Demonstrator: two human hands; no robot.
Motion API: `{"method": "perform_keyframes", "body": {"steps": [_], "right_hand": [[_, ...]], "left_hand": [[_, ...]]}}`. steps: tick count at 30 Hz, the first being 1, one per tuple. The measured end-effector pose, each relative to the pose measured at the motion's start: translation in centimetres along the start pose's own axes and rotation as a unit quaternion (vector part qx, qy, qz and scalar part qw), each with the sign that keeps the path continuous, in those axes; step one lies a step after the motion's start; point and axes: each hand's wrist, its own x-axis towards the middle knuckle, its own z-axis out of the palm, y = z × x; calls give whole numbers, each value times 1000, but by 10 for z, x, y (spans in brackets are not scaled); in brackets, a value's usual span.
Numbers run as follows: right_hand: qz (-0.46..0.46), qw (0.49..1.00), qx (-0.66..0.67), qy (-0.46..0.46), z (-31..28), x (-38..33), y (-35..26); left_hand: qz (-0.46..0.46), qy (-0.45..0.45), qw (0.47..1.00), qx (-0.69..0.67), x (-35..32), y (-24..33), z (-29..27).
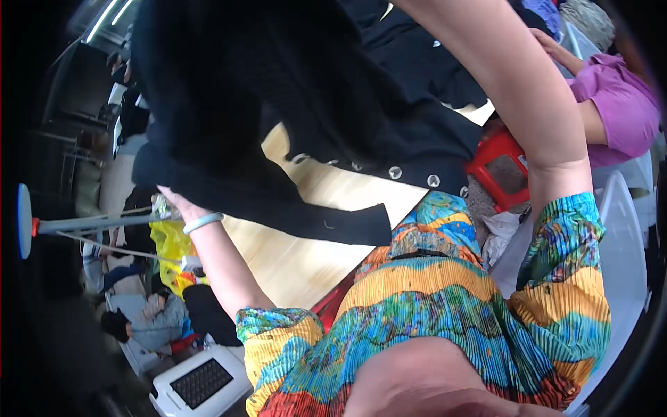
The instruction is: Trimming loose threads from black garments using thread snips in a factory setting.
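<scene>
Black button-front garment [333,104] is draping over the pale wooden table [278,257], sleeve hanging toward the wearer, round buttons lining the edge on the right. Left hand [179,203] is touching the garment's left side; cloth is hiding the fingers, can't tell if they're gripping. Right arm [511,76] is running out past the top, so can't tell finger state there. Red plastic stool [478,169] is standing right of the table.

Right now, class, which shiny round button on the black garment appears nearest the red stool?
The rightmost visible button, at the row's end; all the others lie farther left, farther from the red stool.
</scene>
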Motion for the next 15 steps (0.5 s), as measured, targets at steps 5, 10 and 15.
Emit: {"method": "perform_keyframes", "body": {"steps": [5, 10, 15], "right_hand": [[239, 963, 72, -100, 35, -59, 66], [287, 925, 42, -246, 38, -185, 53], [391, 853, -46, -342, -53, -284, 12]], "left_hand": [[-42, 45, 998, 31, 14, -14, -26], [-174, 114, 972, 113, 18, -49, -113], [304, -56, 719, 622, -72, -115, -49]]}}
